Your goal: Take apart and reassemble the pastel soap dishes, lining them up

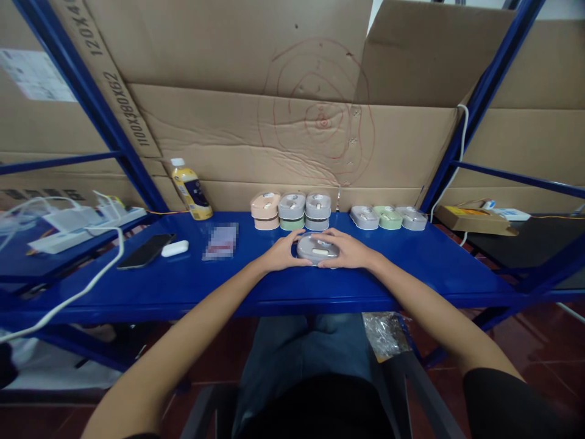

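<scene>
Grasping the grey container (315, 242) from both sides, the fingers of the left hand (281, 253) and right hand (350, 251) hold it at the near side of the desk (137, 289); uneven pressure could tilt it or dislodge the lid (307, 249), seemingly seated.

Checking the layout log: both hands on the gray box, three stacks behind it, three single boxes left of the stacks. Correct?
One error: the single boxes are right of the stacks, not left, per the head view. Rest stands: left hand and right hand on the gray box, stacks behind it.
</scene>
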Tool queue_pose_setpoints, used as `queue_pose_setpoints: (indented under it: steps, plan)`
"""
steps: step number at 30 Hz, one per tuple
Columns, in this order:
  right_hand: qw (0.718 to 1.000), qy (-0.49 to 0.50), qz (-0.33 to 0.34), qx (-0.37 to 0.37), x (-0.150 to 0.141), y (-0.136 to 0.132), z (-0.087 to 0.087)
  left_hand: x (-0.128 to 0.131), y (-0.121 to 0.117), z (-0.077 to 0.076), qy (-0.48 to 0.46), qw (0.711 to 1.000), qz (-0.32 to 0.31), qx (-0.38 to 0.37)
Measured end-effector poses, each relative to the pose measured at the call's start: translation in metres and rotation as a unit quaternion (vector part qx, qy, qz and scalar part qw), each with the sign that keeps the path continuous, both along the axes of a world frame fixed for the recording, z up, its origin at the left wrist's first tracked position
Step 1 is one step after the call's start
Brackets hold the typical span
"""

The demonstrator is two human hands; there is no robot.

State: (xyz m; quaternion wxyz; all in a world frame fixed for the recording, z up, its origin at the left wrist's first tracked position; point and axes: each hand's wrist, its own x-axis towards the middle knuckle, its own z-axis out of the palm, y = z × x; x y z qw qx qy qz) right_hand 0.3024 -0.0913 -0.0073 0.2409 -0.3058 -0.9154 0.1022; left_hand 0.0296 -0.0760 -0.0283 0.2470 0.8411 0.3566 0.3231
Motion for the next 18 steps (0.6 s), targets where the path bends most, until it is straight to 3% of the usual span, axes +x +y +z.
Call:
queue_pose_setpoints:
  steps: [8, 15, 18]
  plan:
    - [0.999, -0.023, -0.030, -0.007, -0.003, 0.003, 0.002, -0.001, 0.003, 0.000, 0.008, 1.000, 0.005, 0.006]
    - [1.000, -0.008, -0.025, -0.016, 0.003, 0.005, -0.007, -0.002, 0.002, 0.001, 0.001, 1.000, 0.002, -0.013]
    - [0.999, 0.015, -0.027, -0.021, 0.010, 0.007, -0.001, -0.003, 0.003, -0.001, -0.021, 0.999, 0.014, -0.025]
